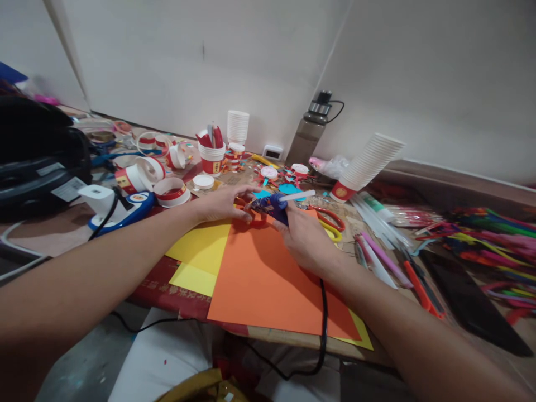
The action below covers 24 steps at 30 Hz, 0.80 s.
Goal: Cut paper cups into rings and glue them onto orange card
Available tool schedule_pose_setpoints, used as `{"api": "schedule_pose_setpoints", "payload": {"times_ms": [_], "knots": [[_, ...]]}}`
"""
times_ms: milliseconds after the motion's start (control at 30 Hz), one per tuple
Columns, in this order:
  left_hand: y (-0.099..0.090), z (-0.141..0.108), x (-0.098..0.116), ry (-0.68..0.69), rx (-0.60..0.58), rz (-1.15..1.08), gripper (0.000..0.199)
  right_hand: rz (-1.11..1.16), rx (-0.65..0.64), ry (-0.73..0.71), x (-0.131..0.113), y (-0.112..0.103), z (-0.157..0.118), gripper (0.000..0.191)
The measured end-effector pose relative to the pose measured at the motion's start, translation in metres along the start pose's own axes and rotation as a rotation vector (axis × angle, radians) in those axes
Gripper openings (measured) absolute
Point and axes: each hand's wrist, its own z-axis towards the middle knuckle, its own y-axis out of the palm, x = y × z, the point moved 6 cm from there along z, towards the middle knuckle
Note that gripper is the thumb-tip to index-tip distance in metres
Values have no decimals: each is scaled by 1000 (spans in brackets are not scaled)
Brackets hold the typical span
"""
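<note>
My right hand [307, 237] is wrapped round a blue hot glue gun [274, 206], with a white glue stick [297, 195] poking out of its back end. The gun's nozzle points left, towards my left hand [228, 204]. The fingers and thumb of that hand curl around a small reddish piece beside the nozzle; what it is I cannot make out. Below both hands lies orange paper [268, 279], over yellow sheets [196, 245]. A black cord hangs from beneath my right hand past the table's front edge.
Paper cup rings [171, 192] and a blue-and-white device [121, 212] stand at left. Behind are a cup of red strips [211, 156], a water bottle [307, 131] and leaning stacked cups [368, 162]. Scissors [333, 223], a utility knife [419, 287] and a dark tablet [473, 304] lie at right.
</note>
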Motion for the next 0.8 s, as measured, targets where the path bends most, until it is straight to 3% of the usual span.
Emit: {"api": "schedule_pose_setpoints", "payload": {"times_ms": [400, 800], "knots": [[2, 0, 3, 12, -23, -47, 74, 0, 17, -58, -3, 3, 1, 36], [1, 0, 5, 8, -18, 19, 75, -79, 26, -6, 2, -6, -7, 31]]}}
